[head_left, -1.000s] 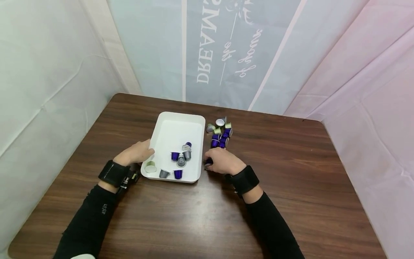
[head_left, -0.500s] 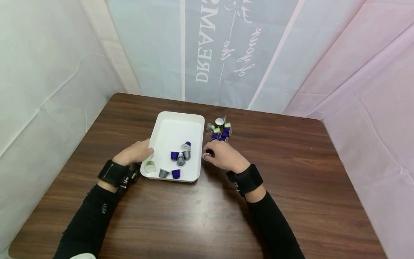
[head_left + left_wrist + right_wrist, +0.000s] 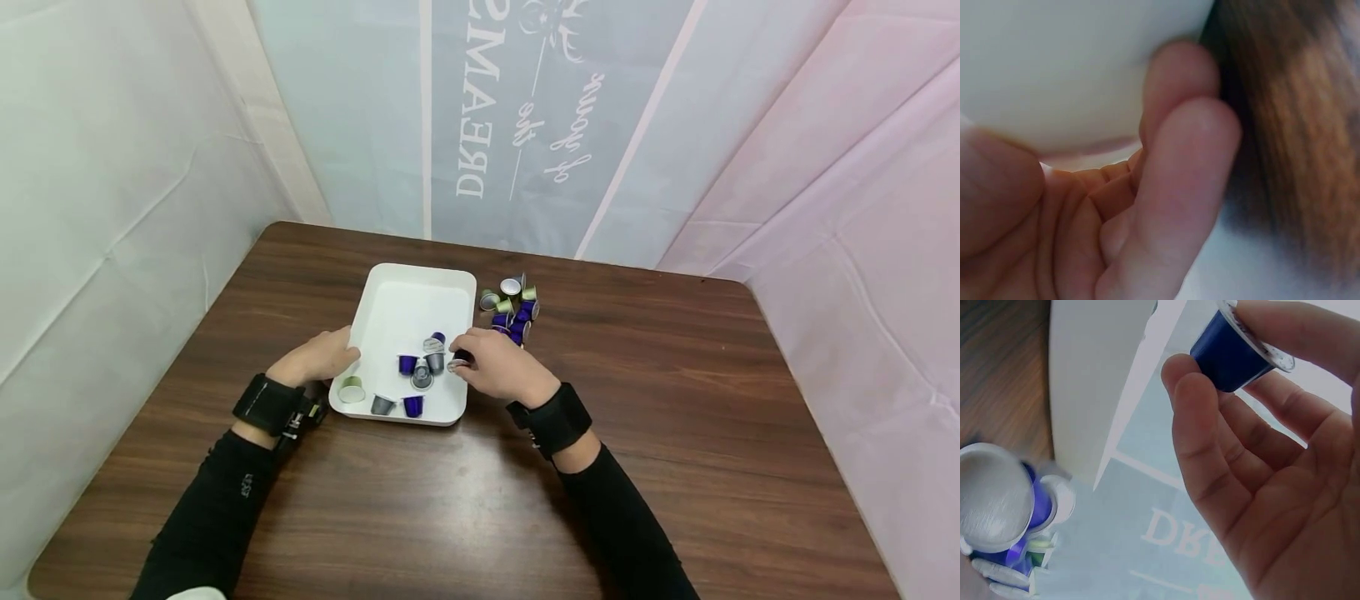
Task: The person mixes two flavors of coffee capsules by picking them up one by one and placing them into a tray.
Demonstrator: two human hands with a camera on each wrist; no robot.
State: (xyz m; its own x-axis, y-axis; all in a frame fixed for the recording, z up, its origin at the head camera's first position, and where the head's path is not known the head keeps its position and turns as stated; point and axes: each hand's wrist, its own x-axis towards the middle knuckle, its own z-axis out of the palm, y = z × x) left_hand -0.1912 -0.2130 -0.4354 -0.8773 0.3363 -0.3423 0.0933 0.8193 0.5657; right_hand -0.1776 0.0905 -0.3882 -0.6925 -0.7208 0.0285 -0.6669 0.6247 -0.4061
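Note:
My left hand (image 3: 322, 357) grips the left rim of a white tray (image 3: 412, 292). In the left wrist view its fingers (image 3: 1188, 162) curl beneath the tray's edge, with the thumb on the upper side. Between thumb and fingertips, my right hand (image 3: 501, 364) pinches a dark blue coffee capsule (image 3: 1230, 355) by its foil lid and base, held over the tray's right side. Several capsules lie in the tray: purple ones such as the purple capsule (image 3: 413, 406), silver ones such as the silver capsule (image 3: 382, 405), and a pale green capsule (image 3: 351, 390) in the near left corner.
Beyond my right hand, a loose heap of purple and green capsules (image 3: 522, 310) lies on the brown wooden table (image 3: 675, 400), close to the tray's right rim. A light blue printed curtain (image 3: 360, 125) hangs behind the table, and white cloth (image 3: 112, 208) stands at the left.
My right hand has lifted the dark blue capsule off the table beside the heap and carried it left over the tray's rim. The left hand keeps its grip on the tray.

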